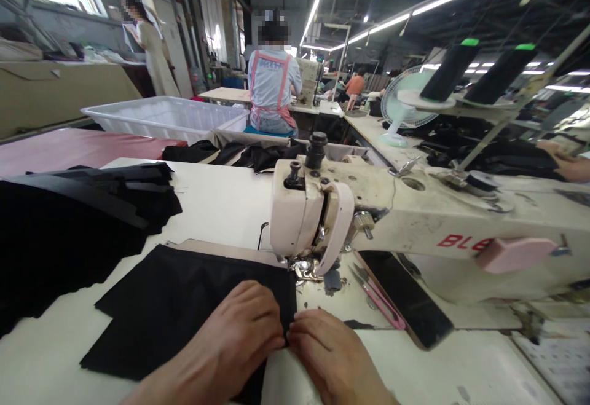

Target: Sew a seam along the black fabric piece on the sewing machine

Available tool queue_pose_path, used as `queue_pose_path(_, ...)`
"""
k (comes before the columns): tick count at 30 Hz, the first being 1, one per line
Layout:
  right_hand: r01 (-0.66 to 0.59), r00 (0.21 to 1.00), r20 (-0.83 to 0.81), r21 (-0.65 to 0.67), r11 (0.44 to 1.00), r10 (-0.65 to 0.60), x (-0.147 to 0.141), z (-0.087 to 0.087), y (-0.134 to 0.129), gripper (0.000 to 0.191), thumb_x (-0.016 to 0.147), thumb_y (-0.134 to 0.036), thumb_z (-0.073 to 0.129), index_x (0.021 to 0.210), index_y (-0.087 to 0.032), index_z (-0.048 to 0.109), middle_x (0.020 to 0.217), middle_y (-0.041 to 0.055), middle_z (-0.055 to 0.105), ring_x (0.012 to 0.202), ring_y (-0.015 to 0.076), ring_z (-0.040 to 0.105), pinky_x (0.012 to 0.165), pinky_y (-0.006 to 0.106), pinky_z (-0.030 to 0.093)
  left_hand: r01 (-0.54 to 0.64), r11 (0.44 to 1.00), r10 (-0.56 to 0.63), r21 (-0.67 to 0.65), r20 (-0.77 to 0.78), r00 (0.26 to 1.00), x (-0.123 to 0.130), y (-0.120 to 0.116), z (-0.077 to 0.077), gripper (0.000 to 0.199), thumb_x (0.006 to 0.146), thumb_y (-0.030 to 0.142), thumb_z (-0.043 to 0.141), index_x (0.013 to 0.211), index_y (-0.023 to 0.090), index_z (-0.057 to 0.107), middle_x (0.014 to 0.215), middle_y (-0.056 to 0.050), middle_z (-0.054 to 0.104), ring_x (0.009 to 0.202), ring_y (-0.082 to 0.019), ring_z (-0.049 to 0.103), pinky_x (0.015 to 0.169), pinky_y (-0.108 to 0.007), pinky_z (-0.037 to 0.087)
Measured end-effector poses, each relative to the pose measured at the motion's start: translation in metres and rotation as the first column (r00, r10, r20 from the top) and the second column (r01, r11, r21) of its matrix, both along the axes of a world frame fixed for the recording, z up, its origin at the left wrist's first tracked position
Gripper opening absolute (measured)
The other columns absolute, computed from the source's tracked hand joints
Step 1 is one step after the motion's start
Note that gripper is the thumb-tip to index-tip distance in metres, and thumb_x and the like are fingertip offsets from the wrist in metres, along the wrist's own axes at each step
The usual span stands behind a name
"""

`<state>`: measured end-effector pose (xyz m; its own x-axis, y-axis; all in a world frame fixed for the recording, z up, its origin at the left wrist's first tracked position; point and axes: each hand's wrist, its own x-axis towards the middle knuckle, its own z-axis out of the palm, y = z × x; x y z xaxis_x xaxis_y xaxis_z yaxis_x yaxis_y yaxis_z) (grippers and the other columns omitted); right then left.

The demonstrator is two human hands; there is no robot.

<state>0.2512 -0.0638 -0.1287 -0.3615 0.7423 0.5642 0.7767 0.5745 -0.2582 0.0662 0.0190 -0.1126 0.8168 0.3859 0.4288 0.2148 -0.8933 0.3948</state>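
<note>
Black fabric panel (pixel 184 313) is pinched at its edge between left hand (pixel 230 337) and right hand (pixel 334 353) beside the presser foot (pixel 302 268), further black pieces (pixel 69 227) remaining heaped on the bench (pixel 216 208).

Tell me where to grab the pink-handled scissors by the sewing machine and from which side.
Take the scissors by their pink handles' lower end, coming from the near side with the right hand. They lie flat and diagonal, metal tips toward the machine, so that end looks safest. The black slab lies close on their right, which would cramp an approach from there.
</note>
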Motion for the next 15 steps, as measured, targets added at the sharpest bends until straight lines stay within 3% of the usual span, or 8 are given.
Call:
queue_pose_path(1, -0.006, 1.000, 0.014, 0.014, 1.000, 0.006, 0.000, -0.001, 0.001, 0.040, 0.102, -0.022, 0.029, 0.092, -0.015, 0.067, 0.086, 0.0059, 0.073, 0.084, 0.0180, 0.068, 0.079, 0.028, 0.058, -0.007, 1.000, 0.008, 0.015, -0.083, 0.997, -0.001, 0.009, 0.003, 0.015, 0.097, 0.020, 0.047, 0.100, 0.018, 0.061, 0.097, -0.004, 0.065, 0.091, -0.019, 0.057, 0.084, -0.034, 0.044)
queue_pose_path(4, -0.015, 0.998, 0.059, 0.059, 0.998, 0.011, 0.000, -0.005, 0.001, 0.044, 0.103, -0.023, 0.026, 0.094, -0.016, 0.068, 0.085, 0.0050, 0.074, 0.082, 0.0185, 0.070, 0.075, 0.027, 0.059, -0.026, 0.990, 0.061, 0.141, -0.245, 0.968, -0.001, 0.034, 0.007, 0.031, 0.092, 0.017, 0.054, 0.123, 0.017, 0.055, 0.117, -0.006, 0.063, 0.105, -0.021, 0.056, 0.094, -0.034, 0.045)
queue_pose_path(9, -0.020, 0.994, 0.108, 0.073, 0.997, 0.012, 0.003, -0.010, 0.003, 0.036, 0.101, -0.017, 0.032, 0.098, -0.016, 0.068, 0.090, 0.0058, 0.076, 0.084, 0.0176, 0.071, 0.078, 0.024, 0.059, 0.021, 0.983, 0.031, 0.184, -0.274, 0.961, 0.002, 0.052, -0.008, 0.029, 0.095, 0.018, 0.049, 0.122, 0.016, 0.057, 0.117, -0.007, 0.063, 0.106, -0.022, 0.057, 0.094, -0.036, 0.046)
queue_pose_path(15, 0.015, 0.994, 0.103, 0.064, 0.998, -0.022, 0.004, -0.010, 0.017, 0.032, 0.098, -0.013, 0.038, 0.102, -0.008, 0.069, 0.099, 0.0121, 0.074, 0.093, 0.0232, 0.070, 0.084, 0.032, 0.061, -0.061, 0.985, 0.100, 0.161, -0.247, 0.964, 0.013, 0.064, -0.012, 0.024, 0.097, 0.017, 0.043, 0.115, 0.015, 0.059, 0.109, -0.008, 0.065, 0.104, -0.025, 0.057, 0.092, -0.041, 0.047)
